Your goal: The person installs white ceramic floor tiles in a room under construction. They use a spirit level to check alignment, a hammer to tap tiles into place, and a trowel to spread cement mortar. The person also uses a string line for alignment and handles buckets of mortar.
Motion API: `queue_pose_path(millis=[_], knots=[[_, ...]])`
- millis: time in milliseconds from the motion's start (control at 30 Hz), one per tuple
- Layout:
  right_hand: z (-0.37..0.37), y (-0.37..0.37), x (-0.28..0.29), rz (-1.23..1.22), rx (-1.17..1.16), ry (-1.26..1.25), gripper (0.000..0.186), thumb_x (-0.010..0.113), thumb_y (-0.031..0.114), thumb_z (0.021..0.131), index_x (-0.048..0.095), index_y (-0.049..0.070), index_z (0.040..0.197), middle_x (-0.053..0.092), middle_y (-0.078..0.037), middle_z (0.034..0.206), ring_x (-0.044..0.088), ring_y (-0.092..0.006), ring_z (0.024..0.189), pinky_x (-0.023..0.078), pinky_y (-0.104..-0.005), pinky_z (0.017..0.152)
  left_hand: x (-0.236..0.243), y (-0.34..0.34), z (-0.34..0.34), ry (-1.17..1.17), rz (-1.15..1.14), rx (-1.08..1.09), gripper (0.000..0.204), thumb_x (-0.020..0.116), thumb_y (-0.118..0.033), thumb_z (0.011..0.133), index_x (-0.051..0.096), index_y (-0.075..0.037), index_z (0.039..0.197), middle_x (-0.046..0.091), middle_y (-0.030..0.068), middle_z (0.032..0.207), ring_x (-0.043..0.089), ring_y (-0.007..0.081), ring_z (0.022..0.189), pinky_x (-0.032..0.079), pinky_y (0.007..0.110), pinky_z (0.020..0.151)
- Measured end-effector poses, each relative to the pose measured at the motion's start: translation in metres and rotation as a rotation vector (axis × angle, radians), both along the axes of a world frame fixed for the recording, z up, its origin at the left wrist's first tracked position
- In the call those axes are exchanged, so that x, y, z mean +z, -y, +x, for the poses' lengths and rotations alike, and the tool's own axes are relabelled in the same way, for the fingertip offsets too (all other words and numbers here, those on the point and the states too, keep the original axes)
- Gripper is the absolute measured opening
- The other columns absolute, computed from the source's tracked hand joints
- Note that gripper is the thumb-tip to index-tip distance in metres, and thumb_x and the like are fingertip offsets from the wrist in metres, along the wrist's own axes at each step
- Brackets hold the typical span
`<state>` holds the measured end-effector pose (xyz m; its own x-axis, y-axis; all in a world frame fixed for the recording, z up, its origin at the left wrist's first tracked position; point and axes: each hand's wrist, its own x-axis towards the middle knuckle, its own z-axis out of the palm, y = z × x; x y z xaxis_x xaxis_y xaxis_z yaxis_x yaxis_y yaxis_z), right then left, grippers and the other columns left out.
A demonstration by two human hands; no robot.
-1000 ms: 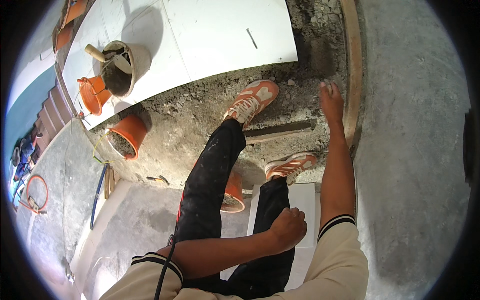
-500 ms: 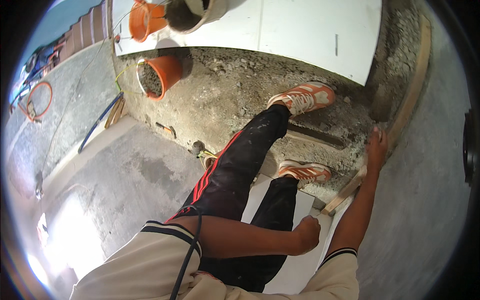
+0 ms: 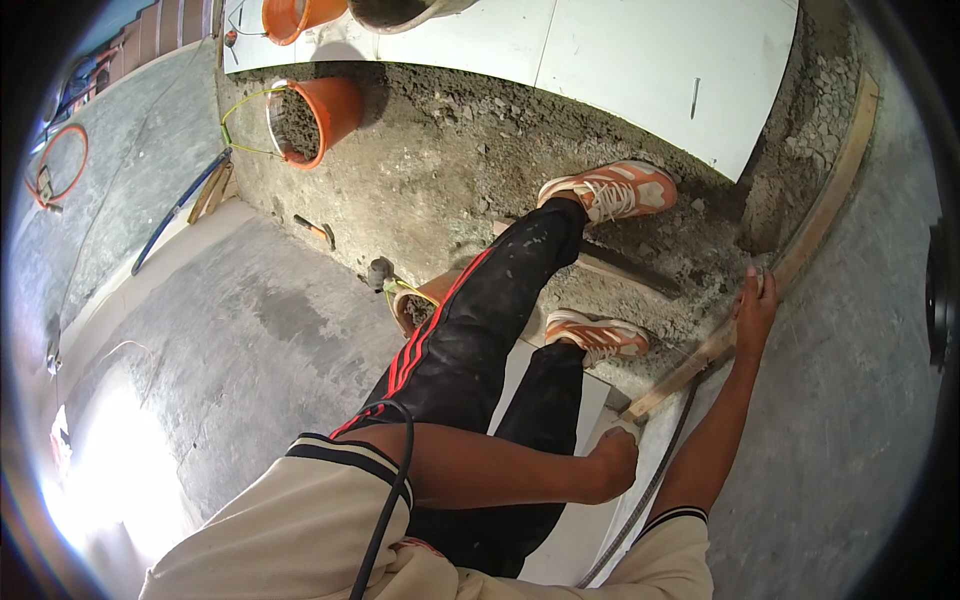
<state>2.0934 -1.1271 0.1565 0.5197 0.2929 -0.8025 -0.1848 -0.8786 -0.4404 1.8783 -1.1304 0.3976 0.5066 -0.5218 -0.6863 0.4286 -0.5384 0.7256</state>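
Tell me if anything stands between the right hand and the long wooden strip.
Nothing visible does. The right hand overlaps the wooden strip in this view, though contact is hard to confirm; the nearer orange shoe lies to the left, out of the way.

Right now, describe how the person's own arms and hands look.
The left sleeve and right sleeve are short and cream, their dark cuffs striped pale. The left hand and right hand are ungloved, forearms bare. A black cable loops by the left sleeve.
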Motion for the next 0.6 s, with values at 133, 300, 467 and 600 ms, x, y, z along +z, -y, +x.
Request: queue_pose_path(millis=[133, 300, 467, 600], knots=[[0.006, 0.012, -0.009, 0.001, 0.063, 0.080, 0.075, 0.065, 0.044, 0.101, 0.040, -0.002, 0.155, 0.052, 0.000, 0.074, 0.045, -0.0078, 0.059, 0.039, -0.0282, 0.052, 0.000, -0.001, -0.002, 0.009, 0.045, -0.002, 0.021, 0.070, -0.020, 0.086, 0.080, -0.012, 0.102, 0.069, 0.0086, 0.108, 0.062, 0.0285, 0.106, 0.045, 0.040, 0.080], [-0.008, 0.001, 0.002, -0.018, 0.103, 0.043, 0.074, 0.064, 0.043, 0.102, 0.041, -0.003, 0.154, 0.057, -0.004, 0.080, 0.048, -0.0105, 0.062, 0.043, -0.0296, 0.057, 0.001, -0.007, -0.005, 0.025, 0.007, -0.025, 0.021, 0.069, -0.021, 0.087, 0.080, -0.012, 0.102, 0.069, 0.0079, 0.106, 0.062, 0.0285, 0.104, 0.044, 0.040, 0.078], [-0.015, 0.006, 0.002, -0.083, 0.406, 0.205, 0.069, 0.060, 0.049, 0.102, 0.051, -0.003, 0.146, 0.063, -0.023, 0.134, 0.063, -0.0362, 0.121, 0.049, -0.0431, 0.101, 0.003, 0.002, -0.006, 0.037, 0.039, -0.022, 0.019, 0.069, -0.021, 0.087, 0.081, -0.013, 0.101, 0.069, 0.0074, 0.104, 0.062, 0.0286, 0.102, 0.045, 0.042, 0.079], [-0.033, -0.037, 0.025, 0.034, 0.542, 0.167, 0.062, 0.059, 0.047, 0.102, 0.055, -0.001, 0.142, 0.062, -0.026, 0.137, 0.059, -0.0412, 0.128, 0.046, -0.0468, 0.105, 0.003, 0.006, -0.003, 0.011, -0.005, -0.024, 0.018, 0.070, -0.021, 0.086, 0.081, -0.015, 0.099, 0.069, 0.0070, 0.102, 0.062, 0.0283, 0.101, 0.046, 0.043, 0.079]])
